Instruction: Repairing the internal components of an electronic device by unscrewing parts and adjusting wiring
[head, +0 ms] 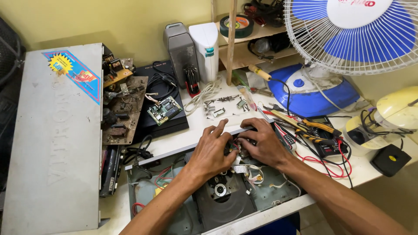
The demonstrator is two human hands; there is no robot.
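Both hands are buried in the guts of an opened disc player point(183, 204), sitting at about 6 o'clock on the white table point(196, 126). The left hand point(211, 152) and right hand point(263, 146) meet over a small knot of coloured wires point(237, 150) just past the round disc drive point(220, 190). Fingers on both are curled down and pinching in there, but what exactly each one has hold of I can't tell, they cover it.

The player's grey lid point(56, 135) lies off at 9 o'clock, with a bare brown circuit board point(122, 111) just beside it. A little green board point(164, 109) rests on a black box point(163, 98) at 11 o'clock. Loose screws and brackets point(222, 106) are scattered at 12 o'clock, near two upright speakers point(193, 50). At 2 o'clock there's a blue and white fan point(352, 32), with yellow-handled pliers point(315, 126) and a meter with red leads point(324, 150) just right of the right hand.
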